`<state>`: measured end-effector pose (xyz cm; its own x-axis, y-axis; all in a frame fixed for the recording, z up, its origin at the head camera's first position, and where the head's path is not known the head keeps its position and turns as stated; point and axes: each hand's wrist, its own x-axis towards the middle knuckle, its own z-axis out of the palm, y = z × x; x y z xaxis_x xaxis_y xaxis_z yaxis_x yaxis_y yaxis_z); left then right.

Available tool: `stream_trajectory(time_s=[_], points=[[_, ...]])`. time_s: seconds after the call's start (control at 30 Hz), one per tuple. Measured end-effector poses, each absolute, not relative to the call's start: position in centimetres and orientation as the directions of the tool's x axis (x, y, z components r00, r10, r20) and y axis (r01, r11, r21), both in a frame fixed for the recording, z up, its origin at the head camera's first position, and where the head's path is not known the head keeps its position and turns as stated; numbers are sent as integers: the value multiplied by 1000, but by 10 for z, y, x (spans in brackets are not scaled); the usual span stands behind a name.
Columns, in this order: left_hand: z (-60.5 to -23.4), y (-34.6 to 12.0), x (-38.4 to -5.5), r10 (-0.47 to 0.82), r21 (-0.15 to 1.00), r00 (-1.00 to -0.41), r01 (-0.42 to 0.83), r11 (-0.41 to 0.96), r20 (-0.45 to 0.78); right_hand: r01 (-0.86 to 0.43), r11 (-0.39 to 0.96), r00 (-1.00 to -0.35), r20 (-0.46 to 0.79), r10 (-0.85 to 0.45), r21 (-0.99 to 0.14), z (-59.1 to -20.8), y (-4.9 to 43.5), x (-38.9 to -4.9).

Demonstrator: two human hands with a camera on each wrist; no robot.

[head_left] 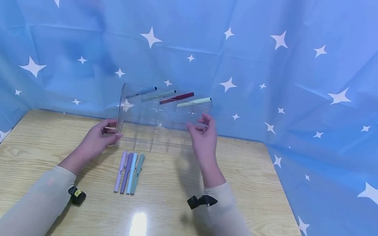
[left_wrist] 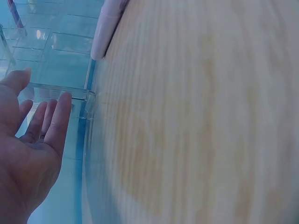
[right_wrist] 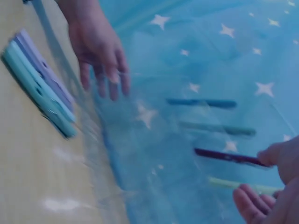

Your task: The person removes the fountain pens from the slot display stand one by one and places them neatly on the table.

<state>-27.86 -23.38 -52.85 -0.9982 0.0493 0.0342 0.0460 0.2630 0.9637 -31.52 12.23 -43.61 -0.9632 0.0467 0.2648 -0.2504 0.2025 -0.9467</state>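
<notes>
A clear plastic pen organizer [head_left: 162, 130] stands at the back of the table. Four slanted pens poke out along its top: a blue pen [head_left: 144, 92], a grey-green pen [head_left: 160, 95], a dark red pen [head_left: 178, 98] and a pale green pen [head_left: 195, 102]. My left hand [head_left: 95, 139] touches the organizer's left side; in the left wrist view its fingers look mostly straight against the clear edge. In front of the organizer's right end, my right hand [head_left: 204, 137] hovers with loosely bent fingers and holds nothing, near the pale green pen.
On the table, in front of the organizer, lie a lilac pen [head_left: 120, 171], a purple pen [head_left: 127, 173], a light blue pen [head_left: 132, 173] and a teal pen [head_left: 137, 175], side by side. A blue star-patterned cloth [head_left: 198, 22] hangs behind the wooden table [head_left: 254, 197].
</notes>
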Motion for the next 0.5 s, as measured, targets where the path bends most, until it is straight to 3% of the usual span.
stream_trajectory(time_s=[0.2, 0.5], points=[[-530, -235, -280, 46, 965, -998, 48, 257, 37, -299, 133, -942, 314, 119, -945, -422, 132, -342], [-530, -234, -279, 48, 962, -998, 48, 269, 37, -318, 83, -944, 324, 69, -944, -412, 129, -371]])
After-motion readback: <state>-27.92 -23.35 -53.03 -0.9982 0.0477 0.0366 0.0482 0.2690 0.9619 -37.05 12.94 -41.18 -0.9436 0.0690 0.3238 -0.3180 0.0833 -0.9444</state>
